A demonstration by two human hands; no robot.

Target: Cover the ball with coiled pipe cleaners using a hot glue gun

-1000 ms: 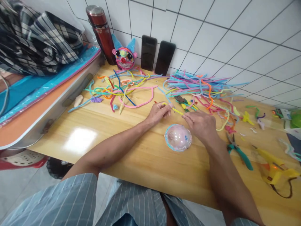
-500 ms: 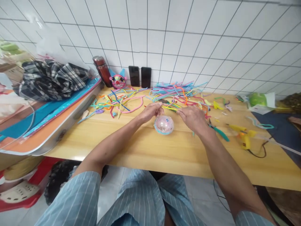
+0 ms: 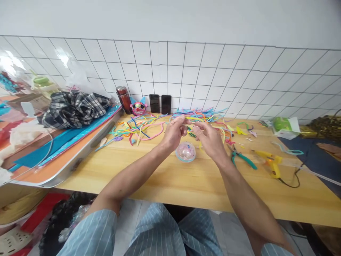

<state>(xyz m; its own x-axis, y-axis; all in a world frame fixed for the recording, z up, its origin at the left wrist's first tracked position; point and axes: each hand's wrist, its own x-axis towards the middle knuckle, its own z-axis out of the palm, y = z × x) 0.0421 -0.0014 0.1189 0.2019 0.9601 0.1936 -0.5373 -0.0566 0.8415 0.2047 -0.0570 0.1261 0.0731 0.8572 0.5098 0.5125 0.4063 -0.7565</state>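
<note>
The clear half-ball [image 3: 185, 152] sits on the wooden surface with its round side up. It is shiny and a bit pink, with a light blue ring around its bottom edge. It lies just below the left hand [image 3: 174, 132] and the right hand [image 3: 210, 139]. Neither hand touches it.

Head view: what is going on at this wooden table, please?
A person in a striped shirt holds the left hand and right hand raised close together above a clear dome on the wooden table. What the fingertips pinch is too small to tell. Coloured pipe cleaners lie behind; pliers and a glue gun lie to the right.
</note>
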